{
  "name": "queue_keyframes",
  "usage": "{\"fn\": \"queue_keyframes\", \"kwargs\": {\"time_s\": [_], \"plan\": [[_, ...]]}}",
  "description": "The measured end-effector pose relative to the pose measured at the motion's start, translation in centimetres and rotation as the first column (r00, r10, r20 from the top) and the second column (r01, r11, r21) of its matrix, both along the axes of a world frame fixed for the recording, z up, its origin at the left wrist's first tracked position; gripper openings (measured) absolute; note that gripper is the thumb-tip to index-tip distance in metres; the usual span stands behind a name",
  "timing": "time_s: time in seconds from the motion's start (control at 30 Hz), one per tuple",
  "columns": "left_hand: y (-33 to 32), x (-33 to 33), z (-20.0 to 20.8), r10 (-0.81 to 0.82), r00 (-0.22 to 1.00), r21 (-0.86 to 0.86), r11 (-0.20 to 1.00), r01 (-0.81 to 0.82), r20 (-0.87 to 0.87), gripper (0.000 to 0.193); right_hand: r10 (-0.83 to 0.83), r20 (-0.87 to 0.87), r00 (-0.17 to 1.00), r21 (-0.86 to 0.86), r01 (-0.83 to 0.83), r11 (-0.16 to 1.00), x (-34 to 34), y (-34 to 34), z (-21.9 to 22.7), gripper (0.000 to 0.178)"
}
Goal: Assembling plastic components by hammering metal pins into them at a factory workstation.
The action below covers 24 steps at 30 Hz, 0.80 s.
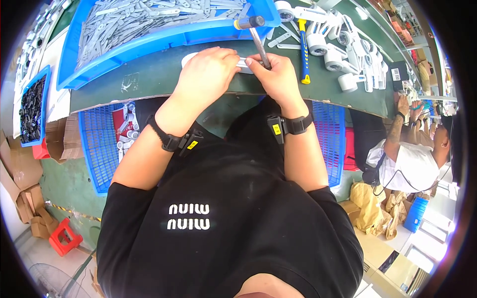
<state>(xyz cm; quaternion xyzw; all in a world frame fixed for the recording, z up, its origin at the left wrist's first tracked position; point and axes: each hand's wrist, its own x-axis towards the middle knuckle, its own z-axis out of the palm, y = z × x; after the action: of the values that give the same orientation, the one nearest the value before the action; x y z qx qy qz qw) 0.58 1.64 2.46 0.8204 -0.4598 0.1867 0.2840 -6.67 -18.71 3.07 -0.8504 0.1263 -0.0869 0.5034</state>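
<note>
My left hand (207, 72) is closed over a white part with a rounded end (188, 59) at the table's front edge, and covers most of it. My right hand (276, 78) grips a small hammer (259, 43), its head up and away from me, with a yellowish and a black face. My right thumb and fingertips also meet a slim pale strip (243, 62) between the hands; whether it belongs to the white part I cannot tell. A second hammer with a blue and yellow handle (303, 52) lies just right of my right hand.
A blue bin (149, 47) full of grey flat strips stands beyond my hands. White ring-ended parts (348, 47) are heaped at the right. A blue tray (45, 94) of black pieces is far left. Blue baskets (94, 149) flank my legs. A co-worker (405, 161) sits at right.
</note>
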Motion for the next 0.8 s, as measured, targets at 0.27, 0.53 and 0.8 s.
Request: {"fn": "queue_keyframes", "kwargs": {"time_s": [0.27,0.53,0.8], "plan": [[0.0,0.0,-0.1,-0.025,0.998,-0.009,1.000,0.026,0.054,0.023,0.003,0.003,1.000,-0.036,-0.003,0.999,0.0,-0.1,0.2,0.030],[-0.5,0.2,0.6,0.001,0.999,0.023,1.000,0.000,-0.041,0.010,0.044,0.210,0.977,0.172,-0.081,0.982,-1.9,0.3,-0.3,0.038],[-0.8,0.1,0.4,0.001,1.000,-0.050,0.999,-0.001,-0.001,0.002,0.105,0.362,0.926,-0.199,-0.034,0.979,-9.9,-0.7,2.1,0.059]]}}
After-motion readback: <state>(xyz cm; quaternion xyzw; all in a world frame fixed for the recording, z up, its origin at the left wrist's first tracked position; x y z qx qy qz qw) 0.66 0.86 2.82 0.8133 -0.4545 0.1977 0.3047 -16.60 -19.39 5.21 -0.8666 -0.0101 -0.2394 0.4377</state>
